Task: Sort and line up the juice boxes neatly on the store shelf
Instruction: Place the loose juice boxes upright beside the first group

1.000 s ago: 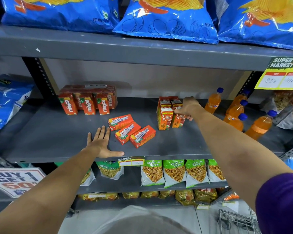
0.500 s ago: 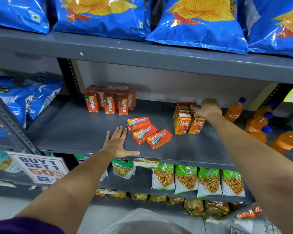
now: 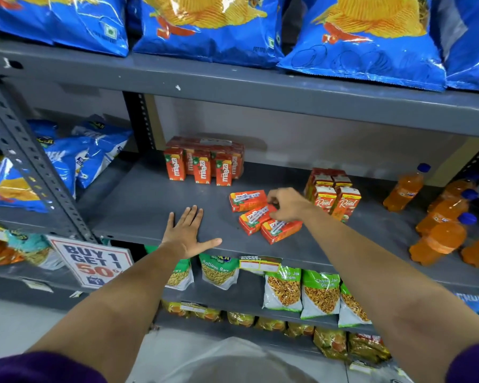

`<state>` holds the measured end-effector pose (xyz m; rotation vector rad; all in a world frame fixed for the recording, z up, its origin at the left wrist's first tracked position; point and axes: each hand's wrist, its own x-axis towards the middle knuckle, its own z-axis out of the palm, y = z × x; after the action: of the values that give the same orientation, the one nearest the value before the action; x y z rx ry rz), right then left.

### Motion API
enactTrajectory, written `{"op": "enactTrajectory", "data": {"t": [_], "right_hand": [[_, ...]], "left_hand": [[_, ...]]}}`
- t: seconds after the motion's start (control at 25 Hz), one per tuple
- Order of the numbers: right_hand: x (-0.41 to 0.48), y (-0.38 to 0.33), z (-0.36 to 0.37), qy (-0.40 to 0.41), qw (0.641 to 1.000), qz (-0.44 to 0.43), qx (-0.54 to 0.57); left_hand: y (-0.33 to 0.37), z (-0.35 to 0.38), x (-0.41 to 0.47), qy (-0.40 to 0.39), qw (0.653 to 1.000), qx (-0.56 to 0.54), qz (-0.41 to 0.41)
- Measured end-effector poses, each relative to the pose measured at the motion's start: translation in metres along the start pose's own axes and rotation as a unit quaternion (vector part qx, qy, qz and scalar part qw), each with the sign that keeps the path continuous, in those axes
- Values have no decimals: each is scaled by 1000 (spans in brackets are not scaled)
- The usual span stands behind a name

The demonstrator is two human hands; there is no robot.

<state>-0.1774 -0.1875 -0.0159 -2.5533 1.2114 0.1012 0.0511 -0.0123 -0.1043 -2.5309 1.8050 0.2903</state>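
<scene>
Three orange juice boxes lie flat and askew on the grey middle shelf (image 3: 138, 205): a rear one (image 3: 245, 200), a middle one (image 3: 253, 221) and a front one (image 3: 281, 230). My right hand (image 3: 288, 204) hovers over their right ends, its curled fingers touching the rear and middle boxes; I cannot tell if it grips one. My left hand (image 3: 187, 236) lies flat and spread on the shelf near its front edge, left of the lying boxes. Upright Maaza boxes (image 3: 202, 167) stand at the back left. Upright Real boxes (image 3: 333, 194) stand to the right.
Orange drink bottles (image 3: 437, 236) with blue caps crowd the right end of the shelf. Blue chip bags (image 3: 210, 29) hang over the shelf above. Snack packets (image 3: 320, 294) fill the lower shelf. A "Buy 1 Get 1" sign (image 3: 90, 261) hangs at the left upright.
My right hand left the Real boxes and moved left and forward onto the lying boxes. The view shifted left. My left hand stays flat on the shelf.
</scene>
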Motion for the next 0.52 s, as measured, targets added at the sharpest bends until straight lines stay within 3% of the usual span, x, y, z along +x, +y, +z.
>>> {"op": "enactTrajectory", "data": {"t": [0.2,0.32,0.4,0.52], "right_hand": [[14,-28,18,-70,991,-82,-85],[20,-40,21,-125,979,-82,-143],[23,-51,24,-110,979,-67,-159],[22,-74,23,-23,986,-57,-155]], "left_hand": [[-46,-6,-8,-13,1000,10,-16],[-78,-10,-10,-19,999,18,-19],[-98,-12,-8,-24,999,19,-10],[-117,-16,-1,-24,999,22,8]]}}
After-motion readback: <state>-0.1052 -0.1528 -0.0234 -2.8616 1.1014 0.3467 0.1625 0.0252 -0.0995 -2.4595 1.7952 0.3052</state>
